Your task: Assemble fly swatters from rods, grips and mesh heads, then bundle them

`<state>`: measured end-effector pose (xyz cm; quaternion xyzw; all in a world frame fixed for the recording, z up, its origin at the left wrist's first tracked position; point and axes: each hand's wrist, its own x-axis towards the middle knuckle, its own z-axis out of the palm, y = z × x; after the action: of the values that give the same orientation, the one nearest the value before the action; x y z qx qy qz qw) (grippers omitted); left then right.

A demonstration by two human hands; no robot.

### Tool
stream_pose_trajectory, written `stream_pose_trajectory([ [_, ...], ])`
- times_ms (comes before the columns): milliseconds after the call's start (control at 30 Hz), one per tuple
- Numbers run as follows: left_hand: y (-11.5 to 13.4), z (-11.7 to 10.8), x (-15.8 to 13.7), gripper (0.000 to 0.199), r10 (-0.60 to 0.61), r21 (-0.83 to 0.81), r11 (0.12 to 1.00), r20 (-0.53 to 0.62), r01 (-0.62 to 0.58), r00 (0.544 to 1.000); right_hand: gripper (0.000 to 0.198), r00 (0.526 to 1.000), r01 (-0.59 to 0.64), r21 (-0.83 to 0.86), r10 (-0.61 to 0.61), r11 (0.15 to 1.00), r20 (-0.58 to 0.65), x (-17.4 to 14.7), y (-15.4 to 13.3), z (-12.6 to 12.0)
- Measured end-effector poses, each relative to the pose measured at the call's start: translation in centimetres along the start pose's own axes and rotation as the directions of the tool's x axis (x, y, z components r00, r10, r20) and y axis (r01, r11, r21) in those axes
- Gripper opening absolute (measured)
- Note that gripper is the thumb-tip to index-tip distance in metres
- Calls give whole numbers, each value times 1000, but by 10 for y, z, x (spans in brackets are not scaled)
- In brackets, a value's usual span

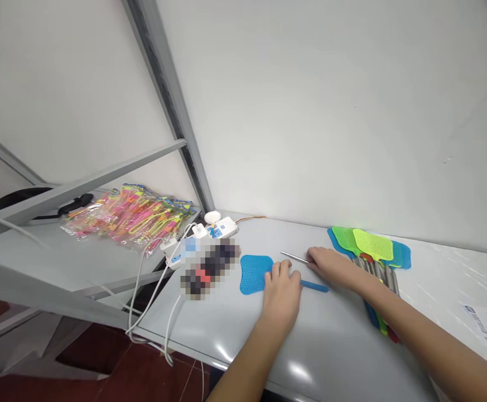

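Note:
A blue plastic fly swatter [253,275] lies on the grey tabletop, its mesh head to the left and its handle to the right. My left hand [282,290] curls over its neck, fingers closed round it and covering that part. Just behind the handle, my right hand [327,262] pinches the end of a thin silver metal rod [294,257], which points left. Several more fly swatters [372,244] in green, yellow and blue lie stacked at the right, partly hidden behind my right forearm; silver shafts show among their handles.
Left of the swatter are a pixelated dark object [210,269] and white power strips [224,228] with cables hanging over the table edge. Packets of colourful items [134,215] lie on the left shelf. A metal post [178,111] stands between. Clear plastic wrapping [456,296] covers the right side.

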<state>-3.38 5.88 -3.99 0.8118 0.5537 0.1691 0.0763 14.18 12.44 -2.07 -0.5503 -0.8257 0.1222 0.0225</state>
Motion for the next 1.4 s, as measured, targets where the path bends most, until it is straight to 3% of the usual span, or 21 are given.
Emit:
stream_pose_trajectory([
  [133,1,-8,-8,6,69,-70,995,7,-68,998,13,993,-78,115,88,990,-84,-11,-2,-9],
  [200,3,-16,-16,6,97,-190,977,-33,-101,995,15,979,-118,174,144,978,-143,-22,-6,-21],
  [267,5,-25,-25,5,66,-377,920,-114,-105,991,16,951,-110,361,204,926,-233,-35,-13,-34],
  [300,6,-28,-30,4,27,-472,876,-159,-100,987,16,930,-64,503,234,862,-282,-43,-19,-39],
  [367,7,-33,-36,2,-56,-594,798,-239,-100,969,15,886,102,765,291,636,-360,-58,-34,-47],
  [433,8,-34,-41,4,-105,-640,759,-302,-120,947,14,852,262,871,324,416,-411,-71,-51,-50],
  [500,9,-32,-43,4,-109,-647,749,-337,-146,935,13,820,359,884,350,300,-452,-81,-68,-49],
  [567,9,-27,-46,3,-85,-646,744,-343,-169,935,11,794,421,872,363,251,-488,-88,-79,-45],
  [667,9,-19,-48,5,-52,-650,734,-340,-195,939,6,771,454,849,357,272,-527,-92,-86,-36],
  [867,7,-5,-51,7,-48,-681,708,-312,-188,949,7,792,413,818,284,400,-540,-93,-82,-16],
  [1067,4,4,-49,11,-84,-713,684,-283,-152,955,14,805,412,800,237,437,-544,-94,-84,-19],
  [1267,4,5,-49,17,-39,-724,669,-258,-166,965,16,847,383,782,151,491,-509,-91,-89,-22],
  [1400,3,8,-50,18,-63,-724,675,-254,-146,965,15,836,393,804,191,446,-515,-89,-87,-19],
])
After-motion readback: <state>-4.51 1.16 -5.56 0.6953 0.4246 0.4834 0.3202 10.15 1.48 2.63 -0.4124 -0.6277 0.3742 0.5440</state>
